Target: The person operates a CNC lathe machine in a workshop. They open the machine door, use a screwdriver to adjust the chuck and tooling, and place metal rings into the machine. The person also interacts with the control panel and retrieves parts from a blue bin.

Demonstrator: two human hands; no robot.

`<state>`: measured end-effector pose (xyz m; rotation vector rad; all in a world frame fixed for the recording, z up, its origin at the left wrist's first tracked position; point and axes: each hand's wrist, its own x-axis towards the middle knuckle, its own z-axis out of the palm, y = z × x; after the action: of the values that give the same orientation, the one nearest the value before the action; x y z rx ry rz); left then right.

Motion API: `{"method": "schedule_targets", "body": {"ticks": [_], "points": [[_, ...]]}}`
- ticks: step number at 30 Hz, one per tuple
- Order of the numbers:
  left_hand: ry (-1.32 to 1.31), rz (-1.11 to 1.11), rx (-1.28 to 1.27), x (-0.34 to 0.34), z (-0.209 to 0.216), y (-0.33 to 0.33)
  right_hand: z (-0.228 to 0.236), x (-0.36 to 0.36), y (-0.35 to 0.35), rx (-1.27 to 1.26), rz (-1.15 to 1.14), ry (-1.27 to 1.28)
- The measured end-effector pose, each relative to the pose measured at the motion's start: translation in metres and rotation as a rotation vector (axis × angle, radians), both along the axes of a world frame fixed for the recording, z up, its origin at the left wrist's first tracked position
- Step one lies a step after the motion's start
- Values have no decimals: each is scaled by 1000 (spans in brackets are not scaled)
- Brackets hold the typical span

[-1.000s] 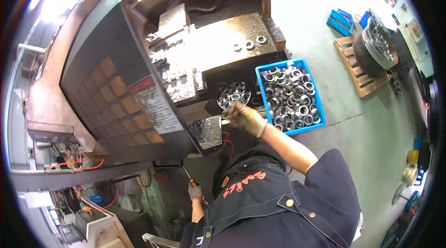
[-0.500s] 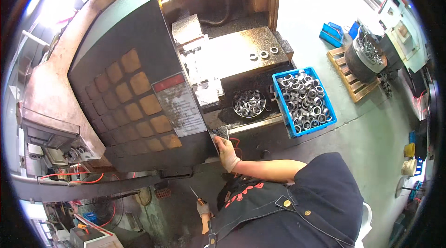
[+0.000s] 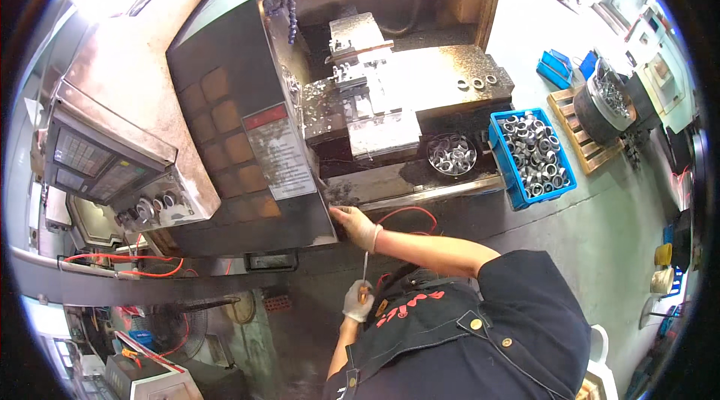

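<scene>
My right hand (image 3: 355, 227), in a pale glove, is closed on the edge of the machine's dark sliding door (image 3: 217, 227). Below it, my gloved left hand (image 3: 355, 304) grips a thin metal tool (image 3: 366, 268) with an orange handle, its shaft pointing up toward my right wrist. Whether it is a screwdriver, I cannot tell. Beyond the door's edge the machine's inside shows, with a metal fixture (image 3: 354, 77) on the bed. Several metal rings stand at the right end of the bed, among them one ring (image 3: 478, 83). A round pan (image 3: 453, 172) of rings sits in front of the bed.
A blue crate (image 3: 501, 156) heaped with metal rings stands right of the machine. Farther right, a drum (image 3: 592, 111) of metal pieces rests on a wooden pallet (image 3: 562, 111). A control panel (image 3: 97, 164) juts out at the left. A red hose (image 3: 420, 209) loops near my right forearm.
The door has slid left with my right hand on it, baring more of the machine's inside. My left hand has come up and right with the tool. The view has shifted too.
</scene>
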<state>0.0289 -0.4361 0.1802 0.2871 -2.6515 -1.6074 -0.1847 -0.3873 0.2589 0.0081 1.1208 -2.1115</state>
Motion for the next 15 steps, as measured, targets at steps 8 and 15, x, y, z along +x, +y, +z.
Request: {"method": "schedule_targets", "body": {"ticks": [8,15], "points": [[-8,392,-11,-122,70,11,19,-86,45,-69,108,-105],[112,517,-117,-213,64,-49,-2,-162,10,-105,224,-107]]}}
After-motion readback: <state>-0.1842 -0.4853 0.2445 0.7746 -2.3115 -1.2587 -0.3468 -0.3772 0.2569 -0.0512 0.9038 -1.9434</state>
